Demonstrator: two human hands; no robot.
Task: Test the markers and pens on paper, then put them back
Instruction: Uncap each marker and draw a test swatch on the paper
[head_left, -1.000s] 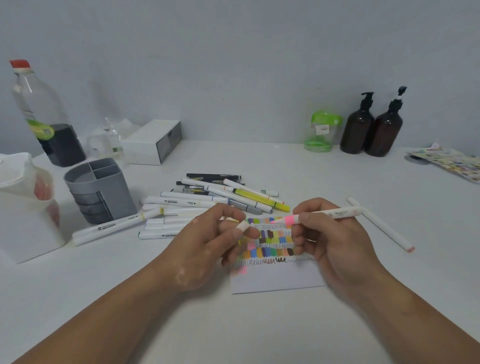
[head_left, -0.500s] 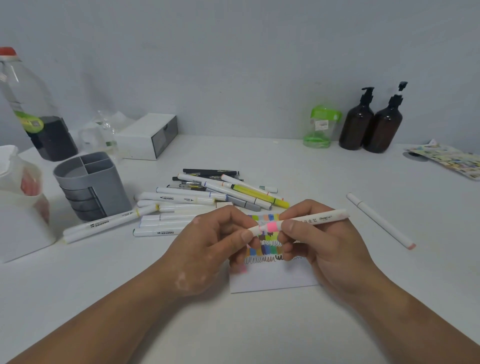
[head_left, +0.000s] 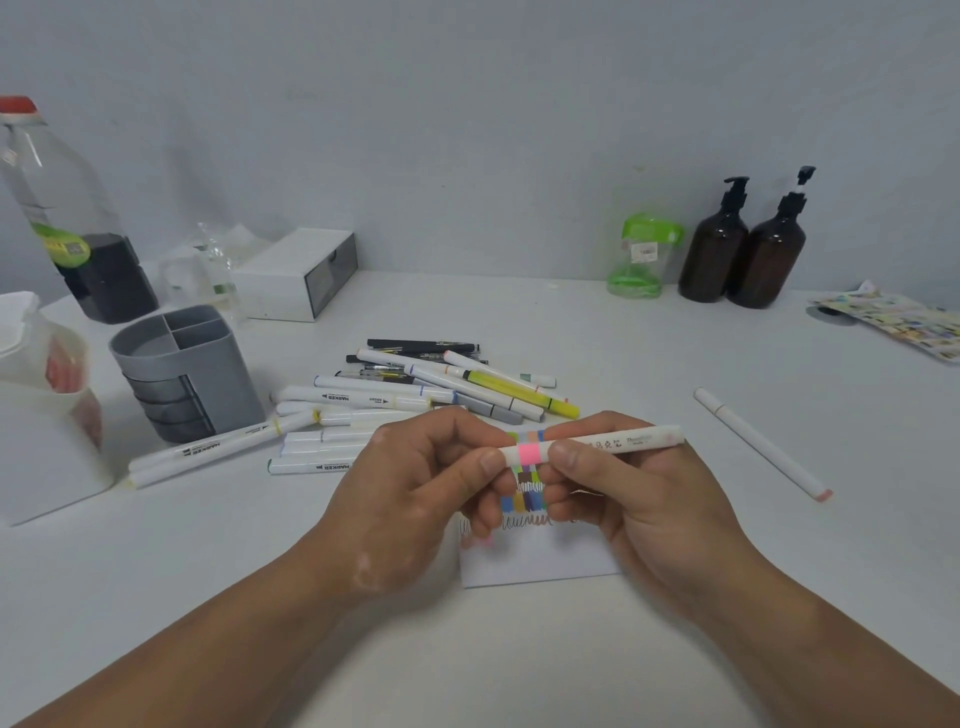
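Marker (head_left: 613, 444) held level, left hand (head_left: 410, 499) pinching its end, right hand (head_left: 649, 509) pinching barrel.

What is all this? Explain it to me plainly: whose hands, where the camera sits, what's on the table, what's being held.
No machine here: these are a person's two bare hands. The camera is worn on the person's head and looks forward and down, so the arms reach in from the bottom edge. The left hand and right hand both pinch one white marker with a pink band, held level above a paper covered in colour swatches. On the white table, behind the paper, lies a pile of markers and pens, beside a grey holder with compartments. A loose marker lies apart on the right. By the wall stand two brown pump bottles and a green jar.
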